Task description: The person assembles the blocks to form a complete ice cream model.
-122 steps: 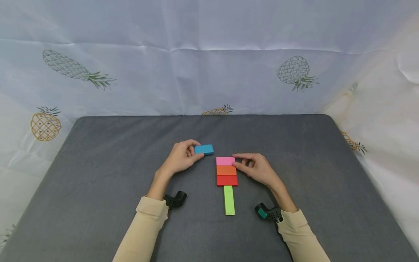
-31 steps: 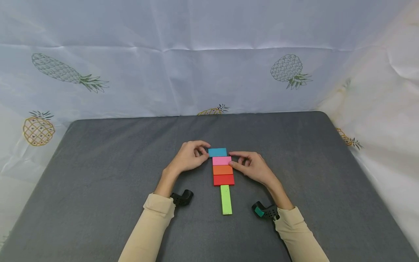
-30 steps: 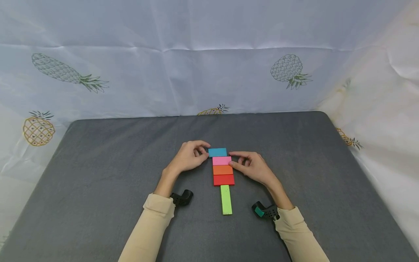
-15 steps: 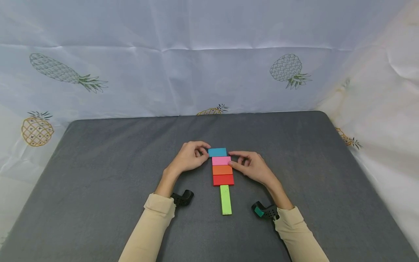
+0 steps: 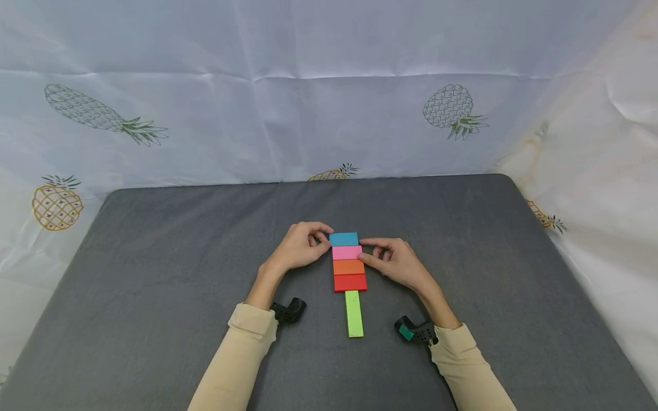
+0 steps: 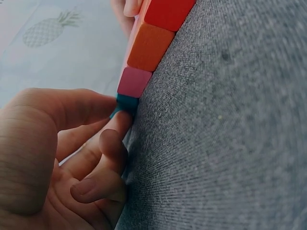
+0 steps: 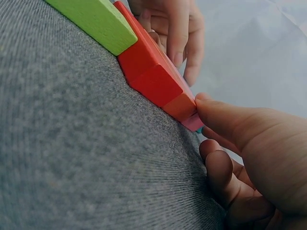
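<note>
A column of flat coloured blocks lies on the dark grey cloth in the head view. A blue block (image 5: 343, 239) is at the far end, then a pink block (image 5: 346, 252), an orange block (image 5: 348, 266) and a red block (image 5: 350, 282), side by side. A light green block (image 5: 354, 314) points lengthwise toward the person below the red one. My left hand (image 5: 303, 245) pinches the blue block's left end between thumb and index finger. At the pink block's right end, my right hand (image 5: 396, 260) has its thumb and index finger around the corners, other fingers curled.
The grey cloth-covered table (image 5: 180, 274) spreads out on both sides of the blocks. Behind it hangs a pale curtain (image 5: 288, 125) printed with pineapples. A black wrist camera (image 5: 289, 311) sits on the left wrist and another wrist camera (image 5: 416, 331) on the right.
My left hand has brought the blue block from the left against the pink block's far side, then slid it slightly right in the last half second. My right hand has stayed at the pink block.
</note>
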A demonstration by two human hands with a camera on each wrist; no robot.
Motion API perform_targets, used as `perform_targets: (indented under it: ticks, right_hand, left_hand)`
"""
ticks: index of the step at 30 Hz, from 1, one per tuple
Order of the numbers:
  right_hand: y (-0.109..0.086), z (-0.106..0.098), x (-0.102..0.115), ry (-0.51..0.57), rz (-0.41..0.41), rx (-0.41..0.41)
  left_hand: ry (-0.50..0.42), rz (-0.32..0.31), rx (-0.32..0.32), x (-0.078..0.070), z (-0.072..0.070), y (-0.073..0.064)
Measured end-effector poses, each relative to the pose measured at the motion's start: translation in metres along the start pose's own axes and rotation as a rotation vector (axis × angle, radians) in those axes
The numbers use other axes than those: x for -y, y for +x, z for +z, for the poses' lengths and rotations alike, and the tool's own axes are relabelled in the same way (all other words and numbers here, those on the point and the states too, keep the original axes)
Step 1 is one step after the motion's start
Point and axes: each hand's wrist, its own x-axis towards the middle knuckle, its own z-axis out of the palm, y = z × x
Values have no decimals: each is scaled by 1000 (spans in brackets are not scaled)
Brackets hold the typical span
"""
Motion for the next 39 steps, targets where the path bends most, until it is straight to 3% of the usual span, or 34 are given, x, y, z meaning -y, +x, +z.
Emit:
perform_targets:
  ticks: [39]
  right_hand:
    - [2, 1, -2, 34, 8, -13]
  left_hand:
    - [-12, -13, 5, -3, 4, 1]
